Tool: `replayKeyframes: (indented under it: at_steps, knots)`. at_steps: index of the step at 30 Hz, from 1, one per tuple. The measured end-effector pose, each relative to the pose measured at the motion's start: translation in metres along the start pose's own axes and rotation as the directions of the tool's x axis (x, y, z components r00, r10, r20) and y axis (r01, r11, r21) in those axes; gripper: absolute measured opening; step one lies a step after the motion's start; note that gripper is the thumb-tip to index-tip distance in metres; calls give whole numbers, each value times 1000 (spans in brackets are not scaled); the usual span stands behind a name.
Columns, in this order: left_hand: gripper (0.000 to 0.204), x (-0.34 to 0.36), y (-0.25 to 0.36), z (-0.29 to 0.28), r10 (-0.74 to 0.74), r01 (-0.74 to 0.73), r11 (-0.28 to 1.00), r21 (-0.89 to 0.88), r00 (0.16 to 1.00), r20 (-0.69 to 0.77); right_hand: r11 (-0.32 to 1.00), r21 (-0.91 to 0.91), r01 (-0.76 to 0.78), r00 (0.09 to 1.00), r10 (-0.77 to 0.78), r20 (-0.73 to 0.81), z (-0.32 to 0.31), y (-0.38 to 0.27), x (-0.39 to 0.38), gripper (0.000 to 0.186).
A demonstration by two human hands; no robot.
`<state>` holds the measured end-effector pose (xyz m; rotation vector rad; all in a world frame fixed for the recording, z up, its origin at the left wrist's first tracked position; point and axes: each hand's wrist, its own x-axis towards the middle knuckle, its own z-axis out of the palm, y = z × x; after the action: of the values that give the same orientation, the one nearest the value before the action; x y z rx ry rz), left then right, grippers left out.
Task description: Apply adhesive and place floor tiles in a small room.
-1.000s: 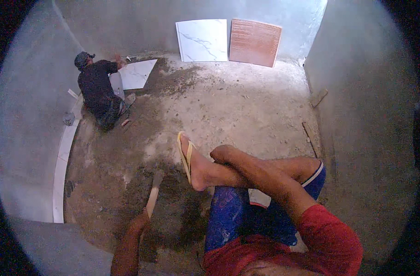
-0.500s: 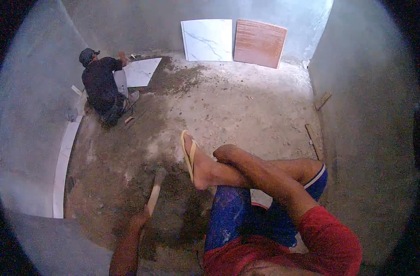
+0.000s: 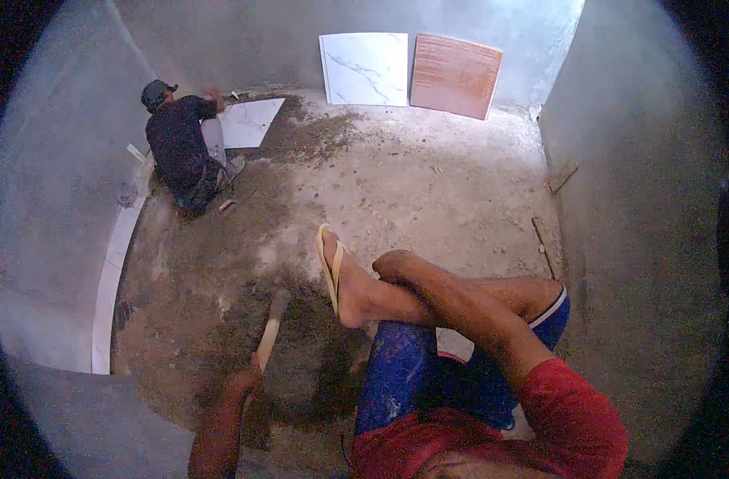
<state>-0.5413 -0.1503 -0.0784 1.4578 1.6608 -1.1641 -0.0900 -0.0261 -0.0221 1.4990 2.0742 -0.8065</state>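
Note:
My left hand (image 3: 249, 375) is closed around the pale wooden handle of a hammer-like tool (image 3: 270, 335) at the lower left. Its greyish head blends into the dark floor, so its exact shape is unclear. My right hand (image 3: 395, 265) curls over my crossed lower leg (image 3: 376, 297), just above the ankle; most of its fingers are hidden. Beyond, at the far left, a person in dark clothes and a cap (image 3: 181, 148) crouches, one hand by a white marbled tile (image 3: 251, 122) lying on the floor.
Against the back wall lean a white marbled tile (image 3: 364, 70) and another with its reddish-brown back outward (image 3: 454, 76). Narrow white tile strips (image 3: 113, 279) run along the left wall. Wood pieces (image 3: 545, 246) lie by the right wall. Dirt and crumbs cover the concrete floor (image 3: 428, 191).
The view has shifted slightly, so the room appears a little further right. Both my hands stay in nearly the same places with the same hold. The crouching person has barely moved.

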Motion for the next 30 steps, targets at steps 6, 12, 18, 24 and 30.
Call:
replayKeyframes:
  at_steps: [6, 12, 18, 24, 30]
  knots:
    - [70, 33, -63, 54, -169, -85, 821, -565, 909, -382, 997, -25, 68, 998, -68, -3, -4, -22, 16, 40]
    - [74, 37, -67, 45, 30, -180, 674, -716, 976, -216, 994, -37, 101, 992, -103, -77, -1, -21, 15, 38]
    - [73, 20, -48, 34, -32, -134, 836, -532, 956, -290, 998, 19, 54, 998, -54, -20, -4, -18, 12, 38]
    - [72, 25, -89, 57, -81, 17, 906, -424, 988, -133, 989, -51, 142, 990, -141, 13, -14, -43, 20, 41]
    - [78, -58, -21, -11, -150, 139, 884, -446, 989, 11, 995, 14, 99, 985, -96, -144, 5, -18, 18, 31]
